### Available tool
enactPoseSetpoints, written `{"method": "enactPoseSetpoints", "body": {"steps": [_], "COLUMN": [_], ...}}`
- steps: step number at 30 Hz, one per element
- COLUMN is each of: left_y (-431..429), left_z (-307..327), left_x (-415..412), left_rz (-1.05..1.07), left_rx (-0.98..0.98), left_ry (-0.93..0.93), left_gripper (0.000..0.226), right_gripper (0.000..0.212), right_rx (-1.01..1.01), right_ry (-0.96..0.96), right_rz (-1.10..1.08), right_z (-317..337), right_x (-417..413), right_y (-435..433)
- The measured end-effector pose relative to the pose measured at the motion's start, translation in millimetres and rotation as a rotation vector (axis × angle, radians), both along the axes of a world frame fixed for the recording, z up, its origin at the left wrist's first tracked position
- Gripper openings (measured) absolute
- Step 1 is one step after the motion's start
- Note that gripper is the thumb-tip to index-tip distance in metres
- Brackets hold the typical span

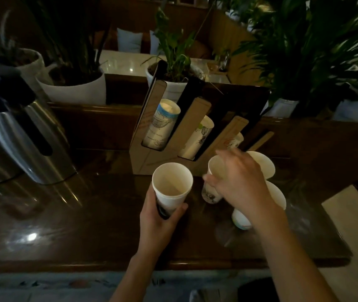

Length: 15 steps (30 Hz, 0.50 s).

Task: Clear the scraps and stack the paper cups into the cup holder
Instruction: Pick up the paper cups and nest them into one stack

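Observation:
My left hand (pixel 159 221) grips a white paper cup (pixel 171 184) upright above the dark counter, its mouth facing me. My right hand (pixel 242 184) is curled around a second printed cup (pixel 214 177) just to the right; thumb on its near side, fingers over its rim. Two more cups stand behind and under that hand, one at the back (pixel 263 163) and one nearer (pixel 279 196). A cardboard cup holder (pixel 152 158) stands behind, with slanted slots holding stacks of cups (pixel 165 123).
A steel thermos jug (pixel 19 136) stands at the left on the glossy dark wood counter (pixel 86 225). White plant pots (pixel 75 88) and leafy plants line the ledge behind. The counter's right end drops to a pale floor (pixel 352 225).

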State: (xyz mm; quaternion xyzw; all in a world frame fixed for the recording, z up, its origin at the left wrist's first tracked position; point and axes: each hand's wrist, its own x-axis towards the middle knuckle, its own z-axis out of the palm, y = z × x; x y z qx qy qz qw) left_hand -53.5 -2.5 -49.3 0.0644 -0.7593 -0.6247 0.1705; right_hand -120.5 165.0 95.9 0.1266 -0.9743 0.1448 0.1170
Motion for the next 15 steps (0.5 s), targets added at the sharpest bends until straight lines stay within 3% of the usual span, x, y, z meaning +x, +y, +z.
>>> {"method": "enactPoseSetpoints", "body": {"steps": [4,8,11,13,15], "left_y": [-0.2,-0.6,0.6,1.1,0.9], "left_z": [0.6,0.9,-0.9,-1.7,-1.7], "left_x": [0.7,1.5,1.1,0.4,0.2], "left_rz": [0.006,0.008,0.039,0.047,0.040], "left_rx": [-0.019,-0.023,-0.034,-0.029,-0.027], "left_ry": [-0.018,-0.019,-0.017,-0.010,0.004], "left_gripper": [0.100,0.098,0.094,0.092,0.092], "right_gripper": [0.028,0.027,0.027,0.029,0.030], "right_rx": [0.163,-0.048,-0.233,-0.215,-0.185], "right_ry": [-0.120,0.145,0.413,0.435,0.341], "right_rz": [0.082,0.106,0.325,0.457,0.540], "right_z": [-2.3,22.0,49.3,53.3,46.7], "right_x": [3.9,18.2,36.2,45.4,50.6], "right_y": [0.5,10.9,9.2,-2.2,-16.6]}}
